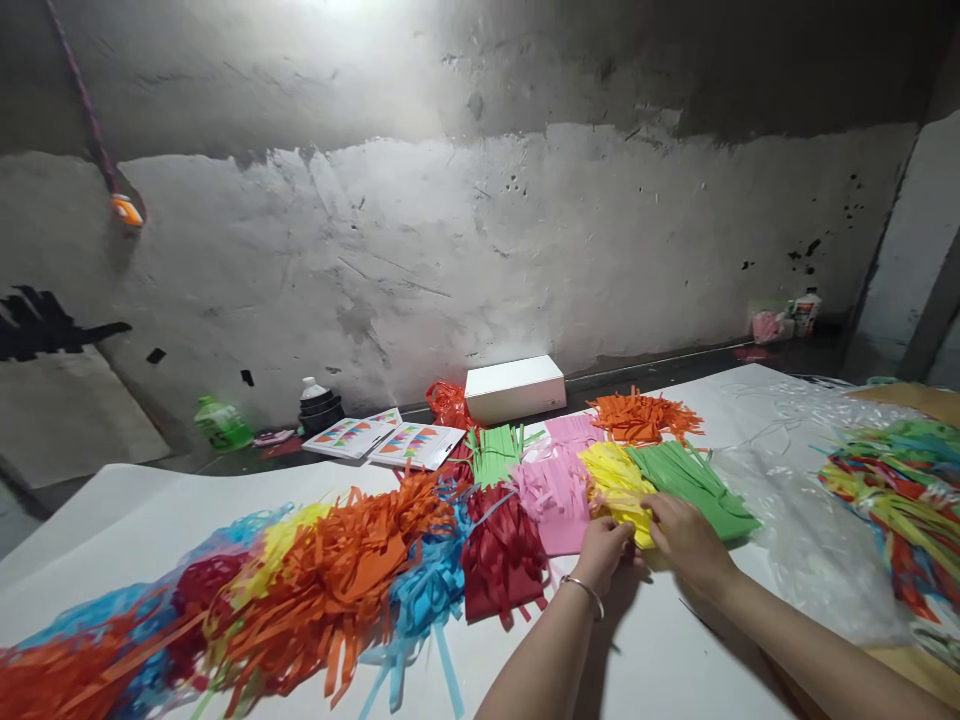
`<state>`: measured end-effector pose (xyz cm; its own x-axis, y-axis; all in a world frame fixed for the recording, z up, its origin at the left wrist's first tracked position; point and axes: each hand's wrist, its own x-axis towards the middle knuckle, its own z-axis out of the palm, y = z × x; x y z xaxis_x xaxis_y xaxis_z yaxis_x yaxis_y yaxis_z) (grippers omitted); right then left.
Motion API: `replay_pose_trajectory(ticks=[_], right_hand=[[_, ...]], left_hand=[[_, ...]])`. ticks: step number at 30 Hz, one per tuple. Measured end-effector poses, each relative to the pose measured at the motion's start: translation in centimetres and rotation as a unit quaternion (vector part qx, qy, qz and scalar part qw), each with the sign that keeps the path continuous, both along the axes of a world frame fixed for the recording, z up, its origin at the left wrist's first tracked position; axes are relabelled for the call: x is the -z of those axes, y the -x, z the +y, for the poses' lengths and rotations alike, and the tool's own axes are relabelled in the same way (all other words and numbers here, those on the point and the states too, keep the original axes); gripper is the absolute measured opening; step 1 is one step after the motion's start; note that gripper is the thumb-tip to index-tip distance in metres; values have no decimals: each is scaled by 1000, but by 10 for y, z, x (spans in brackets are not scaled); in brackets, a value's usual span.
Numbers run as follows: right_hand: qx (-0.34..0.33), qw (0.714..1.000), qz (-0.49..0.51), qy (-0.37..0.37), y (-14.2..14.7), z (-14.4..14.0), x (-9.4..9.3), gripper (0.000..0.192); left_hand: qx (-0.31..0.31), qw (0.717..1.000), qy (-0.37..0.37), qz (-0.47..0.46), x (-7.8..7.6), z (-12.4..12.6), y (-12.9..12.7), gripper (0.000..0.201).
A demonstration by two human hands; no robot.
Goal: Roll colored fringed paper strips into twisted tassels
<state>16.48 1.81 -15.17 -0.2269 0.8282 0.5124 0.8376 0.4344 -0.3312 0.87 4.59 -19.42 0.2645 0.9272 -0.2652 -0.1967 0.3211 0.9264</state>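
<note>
At the lower centre of the frame, the left hand and the right hand meet on the near edge of a yellow fringed paper bundle. Just beside it lie a pink bundle and a green bundle. All rest on a white table. A white box stands behind, centre frame.

Fringe garland cut off at left edge; far bottles blurred (labels unreadable).

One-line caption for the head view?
Both hands, left hand and right hand, grip a yellow paper tassel among colourful tassels.
</note>
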Motion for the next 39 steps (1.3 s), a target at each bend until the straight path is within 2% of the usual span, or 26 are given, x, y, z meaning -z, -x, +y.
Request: replay_pose_trajectory(ticks=[2,6,10,13,17,18,20,23,25,27,29,32,34,37,39], right_hand=[[-52,995,-65,-47,-1,-6,2,16],[-139,967,-172,-129,-4,-9,8,15],[-154,935,-242,-207,-8,-4,16,17],[-168,913,-268,-258,-10,-4,19,21],[-169,901,-261,-301,-16,-6,21,20],[-168,900,-254,-310,-18,-6,21,18],[-161,900,-238,-327,-21,-5,22,14],[-138,908,-219,-330,-25,-3,21,10],[-132,912,-214,-324,-25,-3,19,9],[-145,909,-219,-323,-25,-5,14,8],[-155,908,-230,-313,-26,-9,8,6],[-159,914,-253,-274,-28,-15,-3,7],[-170,914,-271,-249,-30,-15,-8,7],[-164,920,-285,-213,-32,-7,-7,15],[-127,932,-283,-189,-32,2,-5,17]], left_hand=[[10,1000,-8,22,2,0,0,22],[18,997,-36,63,3,1,1,23],[31,991,-71,106,0,2,2,24],[-3,980,-127,155,-3,-2,1,24],[-83,930,-265,241,-11,-20,-1,10],[-77,913,-305,259,-14,-25,0,4],[-30,878,-379,290,-21,-32,1,10],[58,829,-448,331,-33,-30,7,20],[99,803,-469,355,-40,-22,11,16],[130,784,-481,370,-50,-11,15,5],[159,773,-485,377,-62,1,19,11],[189,767,-481,380,-81,17,25,18],[184,772,-471,385,-92,25,27,19],[150,793,-442,392,-103,29,26,21],[131,812,-418,387,-109,29,25,23]])
